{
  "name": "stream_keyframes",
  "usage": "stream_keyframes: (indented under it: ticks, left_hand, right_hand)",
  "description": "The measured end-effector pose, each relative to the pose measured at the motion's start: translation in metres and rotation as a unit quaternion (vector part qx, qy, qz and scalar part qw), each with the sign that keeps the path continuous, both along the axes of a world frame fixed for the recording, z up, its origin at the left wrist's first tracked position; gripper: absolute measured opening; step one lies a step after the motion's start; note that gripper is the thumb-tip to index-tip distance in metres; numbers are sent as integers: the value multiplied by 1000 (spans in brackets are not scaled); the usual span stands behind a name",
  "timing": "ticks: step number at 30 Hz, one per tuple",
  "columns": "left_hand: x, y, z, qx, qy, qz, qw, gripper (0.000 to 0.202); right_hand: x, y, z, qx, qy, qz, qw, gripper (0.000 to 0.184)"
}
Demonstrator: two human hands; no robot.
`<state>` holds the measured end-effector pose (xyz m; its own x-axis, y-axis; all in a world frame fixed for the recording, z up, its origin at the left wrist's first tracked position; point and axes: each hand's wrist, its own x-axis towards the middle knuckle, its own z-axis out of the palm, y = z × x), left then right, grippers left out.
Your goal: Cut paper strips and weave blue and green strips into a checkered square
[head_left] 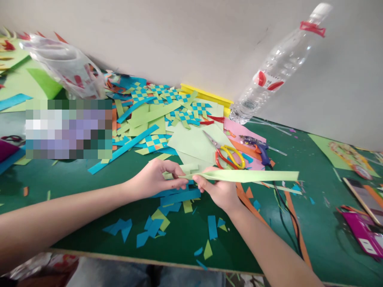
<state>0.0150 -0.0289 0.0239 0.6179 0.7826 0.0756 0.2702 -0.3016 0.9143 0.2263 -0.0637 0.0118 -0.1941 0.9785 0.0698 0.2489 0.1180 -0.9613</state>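
A long pale green paper strip (pixel 257 175) is stretched between my hands above the table, its free end reaching out to the right. My left hand (pixel 158 177) pinches its left end between thumb and fingers. Thumb and fingers of my right hand (pixel 217 191) are closed on the strip close by, where it looks folded or twisted. Behind the hands lie scissors (pixel 224 153) with red and yellow handles, on light green paper sheets (pixel 191 141). Blue paper strips (pixel 182 197) lie beneath my hands.
Woven blue-and-green paper pieces (pixel 155 141) and loose strips pile at the back. A clear plastic bottle (pixel 269 75) stands by the wall, near a blue glue gun (pixel 263 153) with a black cord (pixel 289 211). Paper scraps (pixel 152 227) litter the front. A purple object (pixel 362 231) lies at right.
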Motion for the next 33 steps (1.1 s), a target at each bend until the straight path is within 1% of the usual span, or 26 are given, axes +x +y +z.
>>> stream_keyframes:
  ticks: [11, 15, 19, 27, 33]
  left_hand:
    - [-2, 0, -4, 21, 11, -20, 1000, 19]
    - [-1, -1, -4, 39, 11, -20, 999, 15]
    - [0, -3, -4, 56, 4, -24, 998, 16]
    - [-1, -2, -2, 43, 13, -34, 998, 20]
    - [0, -2, 0, -4, 8, -50, 999, 23]
  right_hand:
    - [-1, 1, 4, 2, -27, 17, 1000, 34]
    - [-1, 0, 6, 31, -25, 26, 999, 32]
    - [-2, -2, 8, 47, -52, 27, 997, 30]
    - [-4, -1, 8, 23, -17, 32, 999, 29]
    - [-1, 4, 6, -55, 7, 61, 997, 27]
